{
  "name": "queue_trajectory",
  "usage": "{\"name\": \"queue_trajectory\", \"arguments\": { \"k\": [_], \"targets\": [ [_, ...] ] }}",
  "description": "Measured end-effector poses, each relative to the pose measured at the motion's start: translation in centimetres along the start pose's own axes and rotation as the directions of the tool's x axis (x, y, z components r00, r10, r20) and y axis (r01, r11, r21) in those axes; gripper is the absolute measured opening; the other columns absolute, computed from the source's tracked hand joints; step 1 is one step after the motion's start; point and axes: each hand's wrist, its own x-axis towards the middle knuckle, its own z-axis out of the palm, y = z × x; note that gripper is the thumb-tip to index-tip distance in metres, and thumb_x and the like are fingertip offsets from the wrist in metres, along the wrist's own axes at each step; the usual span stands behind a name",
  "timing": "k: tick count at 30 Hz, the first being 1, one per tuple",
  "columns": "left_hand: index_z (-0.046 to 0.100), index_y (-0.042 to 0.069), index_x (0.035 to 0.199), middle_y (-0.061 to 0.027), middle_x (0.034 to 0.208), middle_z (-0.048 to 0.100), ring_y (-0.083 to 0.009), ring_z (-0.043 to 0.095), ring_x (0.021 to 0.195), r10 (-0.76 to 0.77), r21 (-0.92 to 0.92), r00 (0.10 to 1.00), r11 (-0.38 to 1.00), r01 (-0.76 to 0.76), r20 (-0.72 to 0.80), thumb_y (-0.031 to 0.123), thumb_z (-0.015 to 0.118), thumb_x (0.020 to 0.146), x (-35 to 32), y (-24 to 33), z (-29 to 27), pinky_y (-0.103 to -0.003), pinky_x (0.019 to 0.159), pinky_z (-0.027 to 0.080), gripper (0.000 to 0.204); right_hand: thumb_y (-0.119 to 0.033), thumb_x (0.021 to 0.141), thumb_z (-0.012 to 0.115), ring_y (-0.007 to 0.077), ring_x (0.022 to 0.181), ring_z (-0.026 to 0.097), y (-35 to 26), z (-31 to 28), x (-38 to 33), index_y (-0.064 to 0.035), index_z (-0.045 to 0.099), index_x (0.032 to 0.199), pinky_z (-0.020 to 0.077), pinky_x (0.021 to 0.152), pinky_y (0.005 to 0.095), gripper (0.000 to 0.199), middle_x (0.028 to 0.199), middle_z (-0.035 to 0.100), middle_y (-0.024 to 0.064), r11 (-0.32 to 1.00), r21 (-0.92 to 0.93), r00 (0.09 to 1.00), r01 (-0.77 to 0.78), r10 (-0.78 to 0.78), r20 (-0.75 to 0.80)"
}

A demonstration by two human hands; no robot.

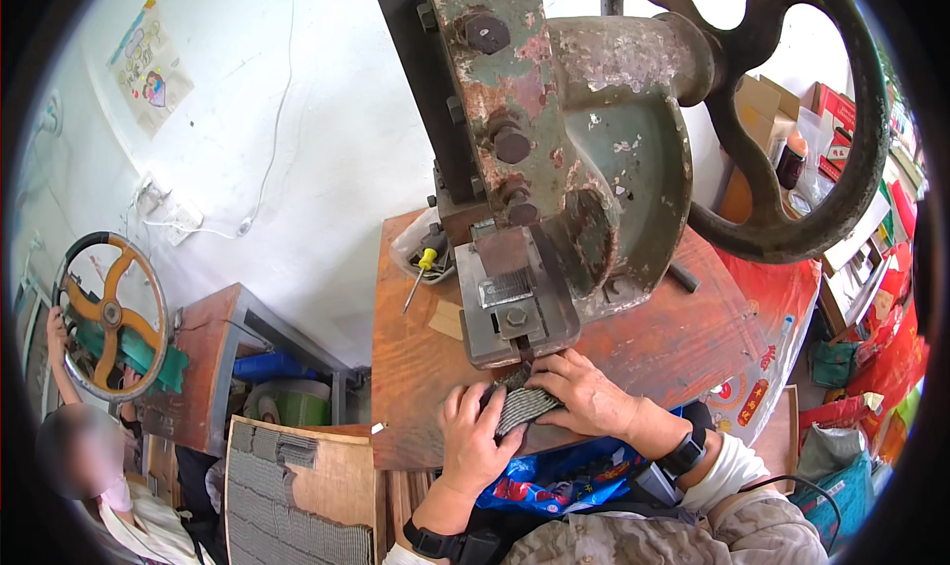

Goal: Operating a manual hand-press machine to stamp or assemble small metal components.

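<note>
Both hands close around a bundle of thin grey ridged strips (527, 408) at the front edge of the wooden bench top. My left hand (473, 431) grips its left side, with the fingers pointing up and the thumb along the near side. Across its right end lie the bent fingers of my right hand (584, 392). The bundle's far end meets the front of the press's metal tool block (517, 318); its exact contact is hidden by my fingers. Above stands the old green screw press (515, 149), its paint flaking.
A large handwheel (871, 100) rises at right. Behind the block, a plastic tub (404, 243) holds tools, with a yellow-handled screwdriver (424, 266) leaning out. At lower left, a wooden board (336, 466) bears rows of grey strips. Another person's hand (56, 329) grips a second wheel (150, 268).
</note>
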Motion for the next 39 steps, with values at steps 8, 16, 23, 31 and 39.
{"name": "queue_trajectory", "arguments": {
  "k": [8,16,23,31,39],
  "targets": [
    [0.058,0.000,0.112,-0.0180,0.108,0.055,-0.0371,0.051,0.096,-0.011,-0.146,0.996,0.989,0.025,0.092,0.019,0.077,0.066,0.7,0.0,0.3,-0.045,0.084,0.043,0.053,-0.021,0.066,0.079,0.0347,0.113,0.050,0.8,0.2,0.3,-0.0066,0.059,0.118,0.0389,0.095,0.0446,0.058,0.117,0.058,0.0136,0.991,0.117,0.997,-0.066,0.061,0.042],
    [0.059,-0.002,0.109,-0.0175,0.096,0.060,-0.0348,0.058,0.088,-0.096,-0.243,0.995,0.966,0.091,-0.007,0.015,0.078,0.066,-0.1,-0.1,0.5,-0.041,0.078,0.048,0.050,-0.021,0.069,0.078,0.0339,0.110,0.052,1.3,-0.4,-0.5,-0.0068,0.059,0.118,0.0408,0.096,0.0431,0.055,0.116,0.059,0.0143,0.968,0.246,0.998,-0.050,0.058,-0.023],
    [0.064,-0.009,0.104,-0.0140,0.094,0.069,-0.0169,0.064,0.086,-0.571,-0.463,0.821,0.732,0.499,-0.018,0.009,0.076,0.070,3.4,-0.1,-6.6,-0.029,0.077,0.051,0.040,-0.021,0.071,0.077,0.0306,0.102,0.055,1.9,0.0,-2.0,-0.0098,0.064,0.110,0.0434,0.091,0.0407,0.042,0.111,0.062,0.0093,0.982,0.190,0.997,0.018,-0.005,-0.072],
    [0.065,-0.003,0.082,-0.0225,0.078,0.063,-0.0408,0.059,0.076,-0.410,-0.092,0.867,0.911,0.401,-0.283,0.020,0.070,0.066,14.7,-0.1,0.1,-0.050,0.073,0.047,0.028,-0.022,0.071,0.076,0.0296,0.100,0.054,1.8,0.4,-2.0,-0.0107,0.065,0.106,0.0429,0.089,0.0400,0.039,0.107,0.062,0.0083,0.996,0.034,0.995,0.081,-0.079,-0.052],
    [0.065,-0.004,0.098,-0.0134,0.088,0.069,-0.0197,0.064,0.075,-0.506,-0.529,0.860,0.712,0.462,0.070,0.014,0.067,0.075,15.2,-0.2,-0.5,-0.032,0.071,0.050,0.030,-0.021,0.071,0.075,0.0301,0.101,0.054,1.4,-0.1,-2.0,-0.0095,0.065,0.105,0.0431,0.090,0.0401,0.038,0.106,0.061,0.0090,0.996,0.046,0.995,0.070,-0.067,-0.069]
  ]
}}
